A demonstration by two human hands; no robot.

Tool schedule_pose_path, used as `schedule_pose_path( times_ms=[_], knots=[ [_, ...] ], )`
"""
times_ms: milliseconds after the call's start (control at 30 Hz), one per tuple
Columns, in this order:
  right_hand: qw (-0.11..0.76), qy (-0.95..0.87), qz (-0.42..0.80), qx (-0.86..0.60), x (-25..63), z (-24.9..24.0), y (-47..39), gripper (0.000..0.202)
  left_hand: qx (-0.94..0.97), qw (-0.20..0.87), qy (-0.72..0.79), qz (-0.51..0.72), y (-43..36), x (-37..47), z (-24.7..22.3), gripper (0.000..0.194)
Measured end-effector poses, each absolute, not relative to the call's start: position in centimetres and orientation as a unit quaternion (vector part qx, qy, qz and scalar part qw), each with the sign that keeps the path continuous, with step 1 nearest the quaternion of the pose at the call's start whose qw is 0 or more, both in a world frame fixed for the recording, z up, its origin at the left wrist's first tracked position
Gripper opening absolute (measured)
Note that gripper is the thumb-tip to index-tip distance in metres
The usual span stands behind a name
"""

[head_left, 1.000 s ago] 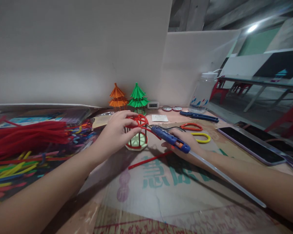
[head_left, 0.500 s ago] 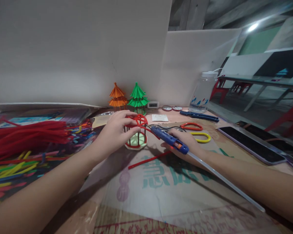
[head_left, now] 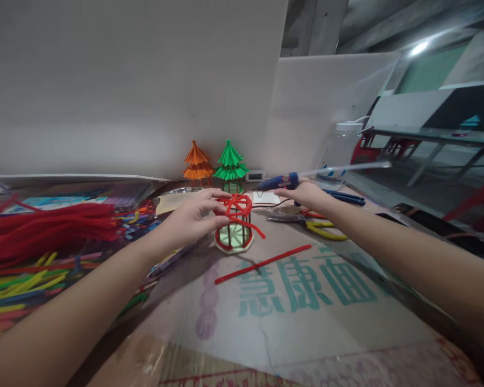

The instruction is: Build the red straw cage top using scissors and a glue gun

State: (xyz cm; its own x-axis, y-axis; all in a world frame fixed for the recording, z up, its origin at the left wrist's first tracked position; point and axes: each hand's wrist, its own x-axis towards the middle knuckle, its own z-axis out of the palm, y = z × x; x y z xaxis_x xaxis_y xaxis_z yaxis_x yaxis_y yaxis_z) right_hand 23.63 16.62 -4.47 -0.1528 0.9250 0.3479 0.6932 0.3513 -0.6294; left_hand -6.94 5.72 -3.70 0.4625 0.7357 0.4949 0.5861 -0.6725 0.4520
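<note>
A small pavilion-like frame [head_left: 234,239] stands on the cardboard, with dark posts, a pale green base edged in red and a red ring on top. My left hand [head_left: 204,215] is closed at its upper left side, thumb and fingers pinching a red pipe cleaner [head_left: 250,224] whose free end sticks out to the right. My right hand [head_left: 306,193] grips a blue hot glue gun [head_left: 276,183] behind and right of the frame; its clear glue stick points right. Another red pipe cleaner [head_left: 262,264] lies in front of the frame.
Behind stand an orange pagoda [head_left: 197,161] and a green pagoda [head_left: 229,161]. At left lie piles of red pipe cleaners [head_left: 64,228] and coloured scraps. Scissors [head_left: 326,230], dark blue pliers [head_left: 344,198] and a water bottle [head_left: 339,150] are at right.
My right hand has carried the glue gun away from the frame, back and to the right, swinging its glue stick up. My left hand stays at the frame's top.
</note>
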Motion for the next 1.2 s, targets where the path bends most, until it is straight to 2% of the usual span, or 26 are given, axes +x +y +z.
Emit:
schedule_pose_path(
  times_ms=[167, 300, 500, 600, 733, 833, 867, 967, 1200],
  knots=[
    [0.311, -0.732, 0.178, -0.580, 23.4, -6.4, 21.7, 0.020, 0.854, 0.109, 0.386, 0.332, 5.6, -6.7, -3.9, 0.021],
    [0.277, -0.738, 0.173, -0.590, 23.7, -8.1, 23.0, 0.021, 0.855, 0.103, 0.390, 0.326, 5.6, -6.7, -3.9, 0.022],
    [0.239, -0.755, 0.058, -0.608, 24.7, -7.0, 22.3, 0.026, 0.856, 0.096, 0.391, 0.325, 5.5, -6.6, -3.8, 0.021],
    [0.224, -0.762, -0.005, -0.608, 25.2, -5.7, 20.8, 0.021, 0.858, 0.092, 0.388, 0.323, 5.5, -6.5, -3.8, 0.021],
    [0.240, -0.796, -0.050, -0.554, 24.6, -4.2, 17.1, 0.026, 0.858, 0.090, 0.387, 0.325, 5.5, -6.5, -3.8, 0.020],
    [0.268, -0.833, -0.027, -0.484, 23.0, -3.4, 13.3, 0.024, 0.858, 0.097, 0.388, 0.322, 5.5, -6.5, -3.8, 0.021],
    [0.304, -0.852, 0.006, -0.426, 22.4, -3.2, 12.1, 0.025, 0.857, 0.101, 0.388, 0.322, 5.5, -6.5, -3.7, 0.021],
    [0.326, -0.897, 0.095, -0.283, 20.7, -2.8, 9.3, 0.029, 0.854, 0.116, 0.387, 0.328, 5.3, -6.3, -3.7, 0.020],
    [0.326, -0.900, 0.172, -0.234, 19.0, -3.9, 8.6, 0.021, 0.858, 0.134, 0.367, 0.332, 5.1, -6.1, -3.7, 0.020]
  ],
)
